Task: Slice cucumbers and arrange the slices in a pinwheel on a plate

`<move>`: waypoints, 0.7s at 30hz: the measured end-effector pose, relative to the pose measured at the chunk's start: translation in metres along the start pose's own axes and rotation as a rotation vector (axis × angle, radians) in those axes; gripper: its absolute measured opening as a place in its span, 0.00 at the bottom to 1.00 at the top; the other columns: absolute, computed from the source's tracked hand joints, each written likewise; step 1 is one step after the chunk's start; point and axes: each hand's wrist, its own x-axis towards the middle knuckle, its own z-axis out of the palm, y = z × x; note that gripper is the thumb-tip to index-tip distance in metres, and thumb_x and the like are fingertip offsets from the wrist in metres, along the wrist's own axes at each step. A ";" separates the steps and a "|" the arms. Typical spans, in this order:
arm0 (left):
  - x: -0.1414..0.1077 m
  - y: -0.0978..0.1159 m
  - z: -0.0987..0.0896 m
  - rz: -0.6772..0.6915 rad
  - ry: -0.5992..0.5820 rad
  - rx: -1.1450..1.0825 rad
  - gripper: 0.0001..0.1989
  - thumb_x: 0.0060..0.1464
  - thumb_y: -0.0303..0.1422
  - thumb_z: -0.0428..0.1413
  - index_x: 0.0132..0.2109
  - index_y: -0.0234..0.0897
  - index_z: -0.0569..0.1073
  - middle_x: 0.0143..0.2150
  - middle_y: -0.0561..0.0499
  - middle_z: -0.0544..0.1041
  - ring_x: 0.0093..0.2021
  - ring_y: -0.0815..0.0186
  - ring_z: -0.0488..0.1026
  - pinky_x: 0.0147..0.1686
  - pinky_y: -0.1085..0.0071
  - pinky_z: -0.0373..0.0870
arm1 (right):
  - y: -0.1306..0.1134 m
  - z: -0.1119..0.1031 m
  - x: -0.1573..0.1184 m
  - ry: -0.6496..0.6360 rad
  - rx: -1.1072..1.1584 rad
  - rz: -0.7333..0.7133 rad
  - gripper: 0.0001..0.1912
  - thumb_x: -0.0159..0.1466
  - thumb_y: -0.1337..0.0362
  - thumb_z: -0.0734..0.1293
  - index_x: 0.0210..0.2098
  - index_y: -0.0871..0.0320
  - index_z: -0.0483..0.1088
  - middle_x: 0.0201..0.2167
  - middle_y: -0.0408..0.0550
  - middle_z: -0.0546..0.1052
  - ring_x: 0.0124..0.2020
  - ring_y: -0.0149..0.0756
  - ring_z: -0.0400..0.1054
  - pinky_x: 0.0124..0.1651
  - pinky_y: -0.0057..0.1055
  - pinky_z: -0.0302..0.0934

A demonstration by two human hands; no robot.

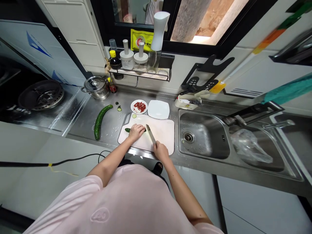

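My left hand [136,132] rests on a dark green cucumber piece [127,130], pressing it onto a white plastic cutting board [163,130]. My right hand [161,151] grips a kitchen knife [150,134], whose blade stands close to the fingers of my left hand. Part of the cucumber piece is hidden under those fingers. A longer curved cucumber [99,122] lies on the steel counter [109,122] left of the board. A thin cucumber slice [134,116] sits at the board's far edge. Beyond it, a round plate holds chopped red chili [139,107].
A white square plate [158,109] stands behind the board. To the right is a steel double sink [203,135] with a plastic bag [251,146] and a tap. A steel pot [96,87], a stove, and a shelf of bottles and jars [129,60] stand farther back.
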 end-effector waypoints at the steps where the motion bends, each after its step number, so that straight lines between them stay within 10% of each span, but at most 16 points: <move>1: 0.000 0.000 -0.001 -0.006 -0.006 0.001 0.12 0.60 0.37 0.48 0.42 0.41 0.75 0.41 0.49 0.76 0.42 0.64 0.71 0.50 0.63 0.61 | 0.001 -0.002 -0.002 0.026 -0.003 0.008 0.16 0.68 0.60 0.51 0.43 0.59 0.67 0.34 0.53 0.76 0.37 0.38 0.70 0.36 0.29 0.53; 13: 0.007 0.017 -0.017 -0.221 0.268 -0.144 0.18 0.61 0.39 0.46 0.54 0.39 0.68 0.50 0.45 0.72 0.51 0.62 0.67 0.51 0.64 0.63 | 0.009 -0.006 -0.009 0.295 -0.090 0.021 0.20 0.64 0.58 0.60 0.54 0.57 0.60 0.40 0.50 0.73 0.41 0.38 0.66 0.39 0.30 0.52; 21: 0.021 0.032 -0.027 -0.029 0.006 -0.045 0.16 0.55 0.42 0.53 0.49 0.45 0.73 0.55 0.47 0.66 0.57 0.57 0.60 0.57 0.57 0.56 | 0.011 -0.002 -0.012 0.299 -0.138 -0.039 0.24 0.63 0.58 0.62 0.57 0.58 0.58 0.40 0.51 0.72 0.41 0.39 0.64 0.41 0.30 0.51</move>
